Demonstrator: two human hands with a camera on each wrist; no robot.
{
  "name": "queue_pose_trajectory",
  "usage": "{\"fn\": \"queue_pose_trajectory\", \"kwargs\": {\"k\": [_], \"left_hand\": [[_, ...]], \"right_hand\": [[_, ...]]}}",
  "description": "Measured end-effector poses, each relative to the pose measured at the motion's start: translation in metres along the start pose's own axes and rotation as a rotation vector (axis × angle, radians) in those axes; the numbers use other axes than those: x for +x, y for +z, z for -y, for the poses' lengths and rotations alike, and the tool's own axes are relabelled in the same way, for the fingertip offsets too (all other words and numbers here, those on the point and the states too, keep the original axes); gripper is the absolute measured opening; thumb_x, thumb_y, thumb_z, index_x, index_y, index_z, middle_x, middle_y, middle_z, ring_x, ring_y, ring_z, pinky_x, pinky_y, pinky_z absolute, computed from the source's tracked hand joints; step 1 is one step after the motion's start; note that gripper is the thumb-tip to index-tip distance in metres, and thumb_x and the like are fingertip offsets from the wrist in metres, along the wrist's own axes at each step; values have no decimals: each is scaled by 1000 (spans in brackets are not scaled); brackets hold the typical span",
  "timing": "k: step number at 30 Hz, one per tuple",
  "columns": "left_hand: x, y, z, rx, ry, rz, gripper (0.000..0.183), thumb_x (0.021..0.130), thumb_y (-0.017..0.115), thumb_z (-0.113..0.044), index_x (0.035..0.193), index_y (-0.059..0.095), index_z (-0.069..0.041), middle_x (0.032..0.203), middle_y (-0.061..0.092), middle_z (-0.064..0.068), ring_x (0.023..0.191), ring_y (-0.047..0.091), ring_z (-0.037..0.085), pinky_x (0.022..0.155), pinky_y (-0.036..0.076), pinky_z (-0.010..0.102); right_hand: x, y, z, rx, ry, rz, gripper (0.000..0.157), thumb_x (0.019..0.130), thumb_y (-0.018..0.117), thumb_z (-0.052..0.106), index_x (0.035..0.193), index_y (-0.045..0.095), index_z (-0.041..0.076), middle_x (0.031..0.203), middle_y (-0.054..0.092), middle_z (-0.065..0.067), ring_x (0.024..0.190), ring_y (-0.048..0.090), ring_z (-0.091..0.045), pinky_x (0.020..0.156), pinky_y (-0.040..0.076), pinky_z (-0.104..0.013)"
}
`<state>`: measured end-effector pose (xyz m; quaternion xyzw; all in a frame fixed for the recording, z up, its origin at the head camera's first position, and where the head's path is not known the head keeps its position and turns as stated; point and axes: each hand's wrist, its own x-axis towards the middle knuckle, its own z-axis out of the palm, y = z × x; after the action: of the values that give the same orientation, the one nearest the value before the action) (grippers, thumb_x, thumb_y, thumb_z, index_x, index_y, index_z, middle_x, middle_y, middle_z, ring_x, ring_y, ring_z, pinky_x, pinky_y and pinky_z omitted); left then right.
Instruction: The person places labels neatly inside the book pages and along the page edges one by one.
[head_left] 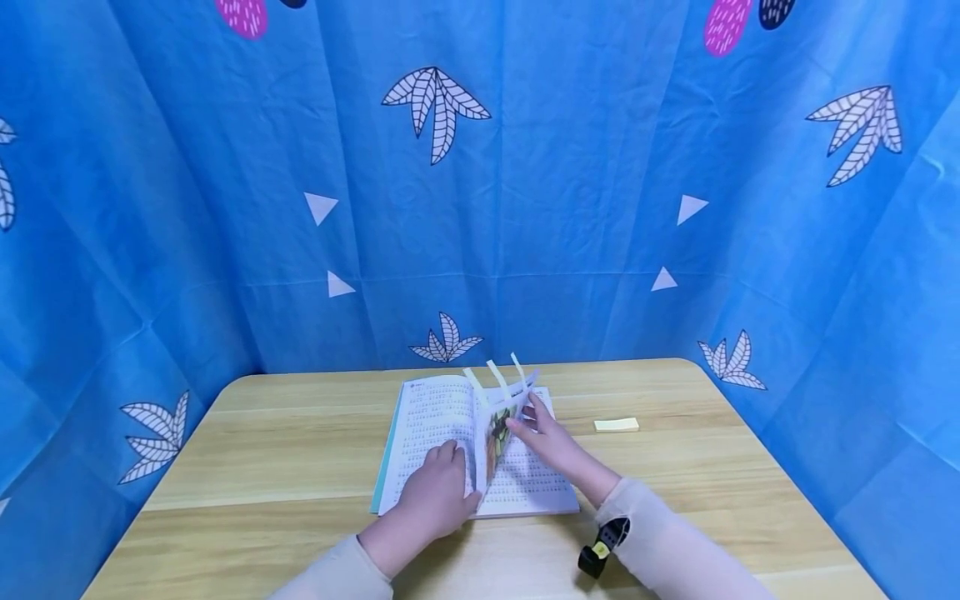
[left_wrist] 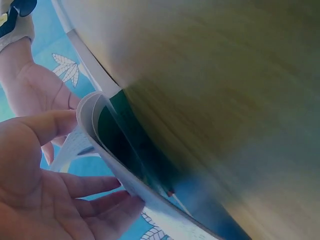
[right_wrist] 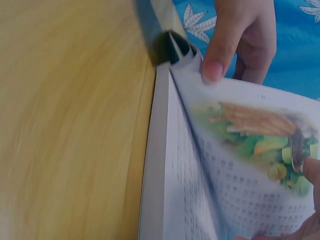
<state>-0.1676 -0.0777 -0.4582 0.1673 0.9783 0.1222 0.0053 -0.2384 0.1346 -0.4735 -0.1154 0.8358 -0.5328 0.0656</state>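
1. Book (head_left: 525,487): lies open on the table (head_left: 285,467) before you, between your hands; its teal cover shows along the left side.
2. Your right hand (head_left: 552,442): grasping, with the raised page (head_left: 495,446) pinched near its outer edge; your thumb lies over the coloured picture (right_wrist: 265,132).
3. Your left hand (head_left: 438,496): not clenched. Its fingers press the left page (head_left: 427,425), while the thumb touches the curled paper near the spine at the lower edge.
4. Raised page: stands up from the spine, tilted; its picture side faces right.
5. Strips (head_left: 498,377): three pale ones project beyond the far edge of the pages.
6. Pad (head_left: 617,425): pale yellow, flat on the table to the right of the book, apart from it.
7. Watch (head_left: 603,546): black with a yellow mark, at your right wrist.
8. Curtain (head_left: 562,208): blue, leaf-printed, behind the table.
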Motion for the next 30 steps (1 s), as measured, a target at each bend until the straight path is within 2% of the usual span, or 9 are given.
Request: {"fn": "queue_pose_trajectory", "kwargs": {"k": [5,11,17,23,30], "left_hand": [[-1,0,3,4,-62,15,82,88,72,-49,142,48,8,148,42,27,135,40,44,105,45,55],[-2,5,8,-8,-135,5,92,87,70,-58,146,44,7,152,37,30,138,36,48,105,44,58],[-4,10,11,-20,-191,12,100,85,66,-65,148,39,9,153,33,33,139,35,50,104,44,58],[-7,10,13,-37,-185,-4,101,84,68,-65,145,41,11,151,35,35,136,37,51,100,47,60],[-10,9,21,-80,-138,-5,106,84,65,-69,147,38,12,154,32,32,141,32,49,106,42,60]], "right_hand": [[-1,7,6,151,44,-15,90,100,62,37,158,5,-2,156,26,-33,139,38,-48,113,34,-57],[-3,16,13,241,49,-44,94,97,67,33,159,5,1,158,22,-31,137,40,-47,113,34,-57],[-4,25,14,302,69,-37,96,95,70,31,161,4,6,162,16,-27,139,39,-45,110,37,-56],[-8,36,17,283,67,-8,96,95,71,32,160,5,8,162,17,-27,141,36,-45,109,40,-52],[-9,43,17,214,50,-36,101,93,72,38,161,2,7,162,17,-26,140,35,-48,109,40,-55]]}}
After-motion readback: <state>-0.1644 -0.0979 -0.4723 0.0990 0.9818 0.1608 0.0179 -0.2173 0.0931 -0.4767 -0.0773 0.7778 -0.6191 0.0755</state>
